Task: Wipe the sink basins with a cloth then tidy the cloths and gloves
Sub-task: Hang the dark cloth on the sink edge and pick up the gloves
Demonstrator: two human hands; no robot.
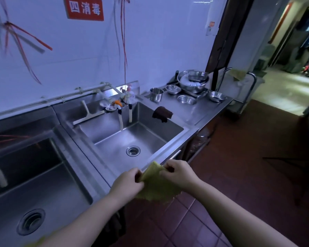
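A yellow cloth [156, 186] is held just in front of the steel sink's front rim, above the tiled floor. My left hand [128, 182] pinches its left edge and my right hand [179, 172] grips its right edge. Beyond them lies the right sink basin [114, 145] with a round drain [133, 151]. The left sink basin [43, 184] is at the lower left. A dark brown cloth [162, 113] hangs over the right basin's far right rim.
Two hose taps [125, 113] hang over the right basin's back wall, with a white squeegee [86, 113] beside them. Several steel bowls [193, 81] and a steel cup [156, 94] stand on the counter at the right. A dark cloth [114, 227] hangs below the sink front.
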